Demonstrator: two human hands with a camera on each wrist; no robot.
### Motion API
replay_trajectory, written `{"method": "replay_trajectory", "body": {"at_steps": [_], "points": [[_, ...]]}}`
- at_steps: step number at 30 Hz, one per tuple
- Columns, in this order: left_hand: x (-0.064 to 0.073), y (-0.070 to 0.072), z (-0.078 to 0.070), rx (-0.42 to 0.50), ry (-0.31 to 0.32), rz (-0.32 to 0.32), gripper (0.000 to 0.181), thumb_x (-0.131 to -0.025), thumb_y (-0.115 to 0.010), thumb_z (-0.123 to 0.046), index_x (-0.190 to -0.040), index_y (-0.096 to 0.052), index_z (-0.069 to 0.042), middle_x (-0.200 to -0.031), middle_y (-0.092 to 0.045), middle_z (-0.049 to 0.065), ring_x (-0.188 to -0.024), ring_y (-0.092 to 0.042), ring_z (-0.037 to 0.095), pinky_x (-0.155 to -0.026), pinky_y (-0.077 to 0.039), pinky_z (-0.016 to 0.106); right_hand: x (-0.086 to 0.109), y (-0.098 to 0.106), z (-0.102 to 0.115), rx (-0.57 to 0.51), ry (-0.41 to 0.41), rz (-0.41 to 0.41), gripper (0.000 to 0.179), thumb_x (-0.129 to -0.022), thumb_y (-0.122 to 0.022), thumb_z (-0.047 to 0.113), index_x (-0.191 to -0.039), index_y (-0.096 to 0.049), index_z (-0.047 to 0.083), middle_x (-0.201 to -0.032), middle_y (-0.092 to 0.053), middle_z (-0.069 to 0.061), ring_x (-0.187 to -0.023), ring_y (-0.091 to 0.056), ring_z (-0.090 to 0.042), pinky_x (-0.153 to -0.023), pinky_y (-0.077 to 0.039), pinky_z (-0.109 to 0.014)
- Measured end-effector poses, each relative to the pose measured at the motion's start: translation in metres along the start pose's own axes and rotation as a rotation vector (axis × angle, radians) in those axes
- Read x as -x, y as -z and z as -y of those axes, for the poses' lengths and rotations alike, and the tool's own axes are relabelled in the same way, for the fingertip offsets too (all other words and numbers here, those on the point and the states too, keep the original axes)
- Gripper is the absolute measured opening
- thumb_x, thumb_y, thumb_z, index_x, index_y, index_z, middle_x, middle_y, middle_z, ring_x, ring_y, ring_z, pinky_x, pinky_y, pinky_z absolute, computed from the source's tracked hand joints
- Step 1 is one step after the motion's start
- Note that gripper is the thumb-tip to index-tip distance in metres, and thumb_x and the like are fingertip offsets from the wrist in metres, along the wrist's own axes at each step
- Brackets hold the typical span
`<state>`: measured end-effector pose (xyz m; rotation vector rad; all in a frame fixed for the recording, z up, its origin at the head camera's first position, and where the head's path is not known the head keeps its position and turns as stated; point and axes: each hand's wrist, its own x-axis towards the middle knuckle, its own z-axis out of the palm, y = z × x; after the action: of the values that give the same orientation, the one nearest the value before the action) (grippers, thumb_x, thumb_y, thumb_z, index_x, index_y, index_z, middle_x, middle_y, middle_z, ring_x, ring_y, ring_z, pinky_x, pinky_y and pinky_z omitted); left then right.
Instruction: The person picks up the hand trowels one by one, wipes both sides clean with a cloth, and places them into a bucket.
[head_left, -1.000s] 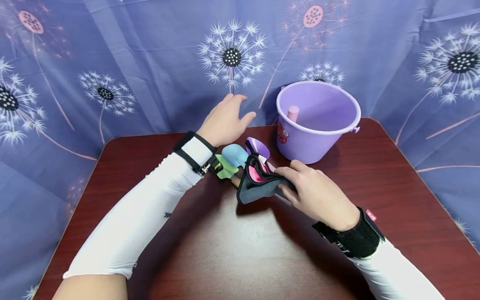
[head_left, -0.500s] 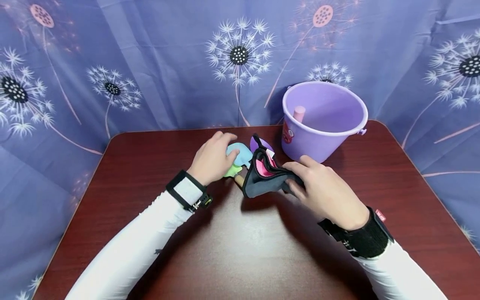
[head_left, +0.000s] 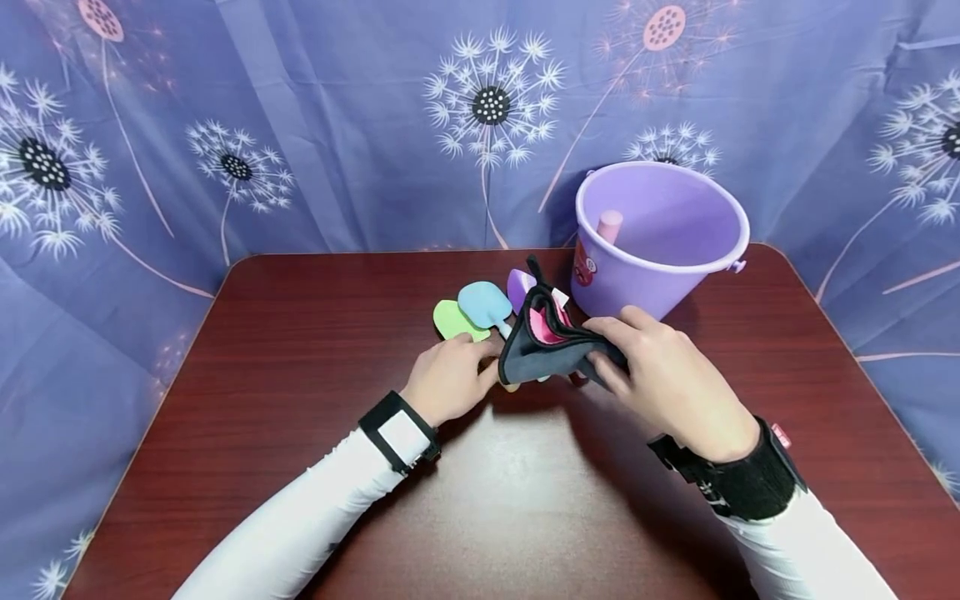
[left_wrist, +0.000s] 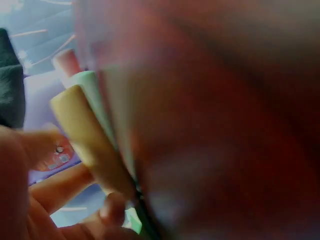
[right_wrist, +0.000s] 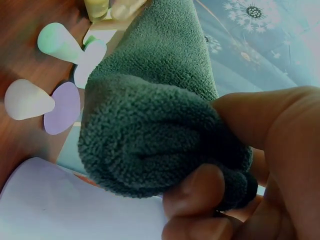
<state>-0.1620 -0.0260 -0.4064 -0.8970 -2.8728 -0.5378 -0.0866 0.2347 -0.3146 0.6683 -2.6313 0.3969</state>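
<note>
My left hand point(head_left: 450, 379) pinches the tan handle point(left_wrist: 87, 132) of a green-headed toy sand tool point(head_left: 453, 319); in the left wrist view, thumb and fingers lie on either side of that handle. A folded dark grey cloth point(head_left: 547, 360), fuzzy outside, with pink inside, black edging and a white tag, is gripped by my right hand point(head_left: 663, 379). Partly behind the cloth lie a light blue toy shovel point(head_left: 482, 302) and a purple-headed toy tool point(head_left: 517, 287). The right wrist view shows the purple tool's pale handle point(right_wrist: 25, 100) and a mint-green handle point(right_wrist: 57, 42).
A purple bucket point(head_left: 633, 279) stands at the back right, with a pink handle point(head_left: 610, 225) sticking up inside it. The dark red wooden table point(head_left: 322, 325) ends at the back against a blue dandelion-print curtain point(head_left: 360, 150).
My left hand has come down from behind the tools to the tan handle, and the green head has turned. The right hand still grips the cloth. The head view has shifted slightly left.
</note>
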Motion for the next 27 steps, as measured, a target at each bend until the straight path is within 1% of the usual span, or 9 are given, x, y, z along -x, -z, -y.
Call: {"method": "replay_trajectory", "body": {"at_steps": [3,5,8,13,17,21,23,25,27], "points": [[0.005,-0.004,-0.001,0.013,0.019,0.014,0.034,-0.085,-0.062,-0.067,-0.097,-0.065,-0.035,-0.073,-0.052,-0.009,-0.07,-0.054,0.01,-0.051,-0.045,0.035,0.0,0.0,0.0,0.004,-0.004,-0.004,0.021,-0.089,-0.066,0.018,-0.109,-0.068,0.014,-0.083,-0.047,0.007,-0.062,-0.046,-0.011,-0.057,-0.044,-0.03],[0.006,-0.005,-0.002,0.028,0.023,0.016,0.043,-0.078,-0.064,-0.074,-0.094,-0.062,-0.034,-0.071,-0.052,-0.011,-0.066,-0.055,0.01,-0.05,-0.044,0.036,0.0,-0.001,0.0,0.005,-0.007,-0.003,0.02,-0.09,-0.066,0.018,-0.109,-0.068,0.014,-0.083,-0.047,0.007,-0.062,-0.047,-0.011,-0.058,-0.045,-0.03],[0.006,-0.005,-0.004,0.043,0.022,0.015,0.046,-0.075,-0.067,-0.074,-0.09,-0.06,-0.031,-0.068,-0.052,-0.013,-0.062,-0.055,0.01,-0.048,-0.044,0.035,0.0,-0.001,0.0,0.005,-0.011,-0.001,0.02,-0.09,-0.066,0.018,-0.109,-0.068,0.014,-0.083,-0.047,0.007,-0.062,-0.047,-0.011,-0.058,-0.044,-0.03],[0.008,-0.003,-0.002,0.05,0.031,0.019,0.04,-0.077,-0.071,-0.067,-0.086,-0.06,-0.029,-0.07,-0.054,-0.014,-0.061,-0.053,0.006,-0.05,-0.044,0.032,0.0,-0.001,0.0,-0.002,-0.005,0.001,0.021,-0.09,-0.067,0.018,-0.11,-0.068,0.014,-0.083,-0.047,0.007,-0.062,-0.045,-0.011,-0.058,-0.044,-0.03],[0.01,0.001,0.002,0.053,0.061,0.014,0.034,-0.077,-0.071,-0.06,-0.083,-0.06,-0.029,-0.072,-0.056,-0.016,-0.062,-0.053,0.005,-0.051,-0.045,0.03,0.0,-0.002,0.0,-0.005,-0.005,0.001,0.02,-0.089,-0.067,0.017,-0.109,-0.068,0.014,-0.083,-0.047,0.007,-0.063,-0.045,-0.01,-0.058,-0.044,-0.03],[0.012,0.006,0.007,0.046,0.142,0.003,0.037,-0.081,-0.066,-0.062,-0.08,-0.06,-0.026,-0.068,-0.054,-0.013,-0.06,-0.054,0.008,-0.05,-0.044,0.031,0.0,-0.002,0.001,-0.004,-0.009,0.001,0.02,-0.09,-0.066,0.018,-0.109,-0.068,0.015,-0.083,-0.047,0.007,-0.063,-0.046,-0.01,-0.058,-0.044,-0.03],[0.013,0.008,0.011,0.032,0.188,-0.01,0.039,-0.085,-0.063,-0.061,-0.084,-0.064,-0.023,-0.068,-0.054,-0.01,-0.061,-0.057,0.012,-0.05,-0.045,0.033,0.0,-0.002,0.001,-0.004,-0.013,0.004,0.02,-0.09,-0.066,0.018,-0.109,-0.068,0.015,-0.083,-0.047,0.007,-0.062,-0.047,-0.01,-0.057,-0.044,-0.03],[0.016,0.011,0.015,0.023,0.23,-0.023,0.035,-0.09,-0.063,-0.055,-0.091,-0.069,-0.02,-0.072,-0.058,-0.006,-0.065,-0.062,0.017,-0.052,-0.048,0.037,-0.001,-0.002,0.001,-0.002,-0.017,0.008,0.02,-0.09,-0.066,0.018,-0.109,-0.068,0.015,-0.083,-0.046,0.007,-0.062,-0.047,-0.01,-0.057,-0.044,-0.03],[0.018,0.012,0.02,0.015,0.26,-0.038,0.026,-0.093,-0.064,-0.042,-0.098,-0.072,-0.018,-0.079,-0.062,-0.001,-0.069,-0.065,0.023,-0.054,-0.05,0.041,-0.001,-0.003,0.002,-0.002,-0.02,0.014,0.02,-0.09,-0.066,0.018,-0.109,-0.068,0.015,-0.083,-0.046,0.007,-0.062,-0.046,-0.01,-0.057,-0.043,-0.03]]}}
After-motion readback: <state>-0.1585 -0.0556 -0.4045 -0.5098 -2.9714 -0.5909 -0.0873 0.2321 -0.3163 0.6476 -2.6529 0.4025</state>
